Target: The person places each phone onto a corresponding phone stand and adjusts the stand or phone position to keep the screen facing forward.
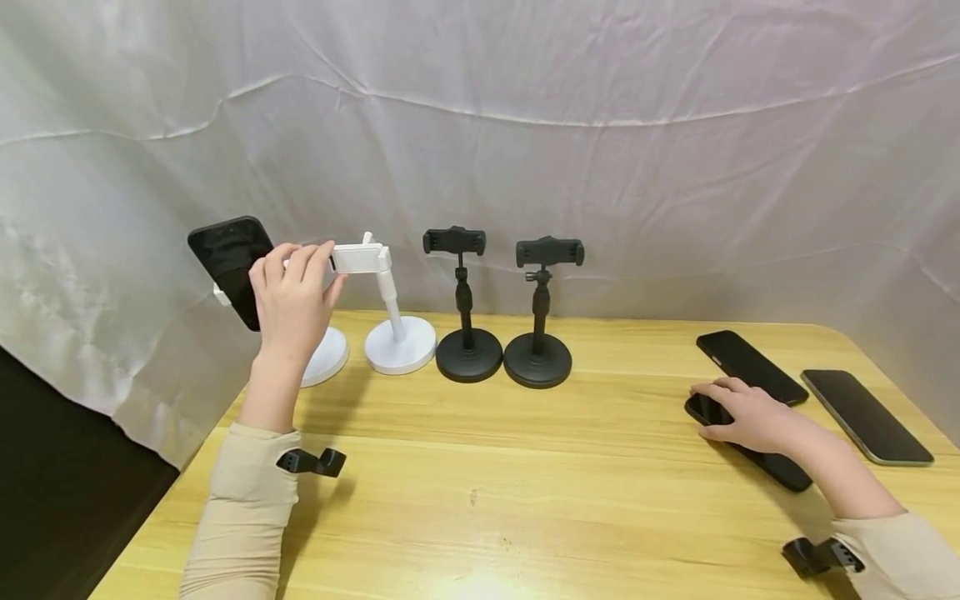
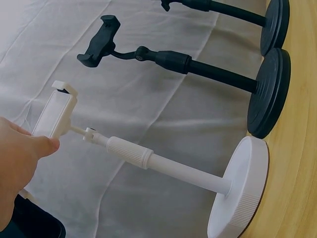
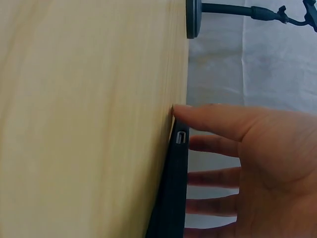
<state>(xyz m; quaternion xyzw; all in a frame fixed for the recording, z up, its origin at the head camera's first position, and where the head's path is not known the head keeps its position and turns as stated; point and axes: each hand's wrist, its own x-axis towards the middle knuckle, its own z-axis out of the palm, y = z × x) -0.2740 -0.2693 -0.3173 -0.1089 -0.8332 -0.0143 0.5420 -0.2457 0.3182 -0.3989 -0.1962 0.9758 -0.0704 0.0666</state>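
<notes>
The right wrist view's bottom edge cuts off one black phone [image 3: 171, 191].

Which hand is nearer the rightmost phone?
Right hand: it holds another phone, just left of the rightmost phone. The left hand is across the table, pinching a white stand's clamp.

Your left hand [image 2: 17, 161], at the left edge, pinches the clamp [image 2: 53, 113] of a white stand [image 2: 190, 175]; its round base rests at lower right on the wooden table [image 2: 299, 163]. Above it a black stand [image 2: 218, 75] slants across, with another black one [image 2: 237, 13] (cropped by the top edge) in the upper right.
</notes>
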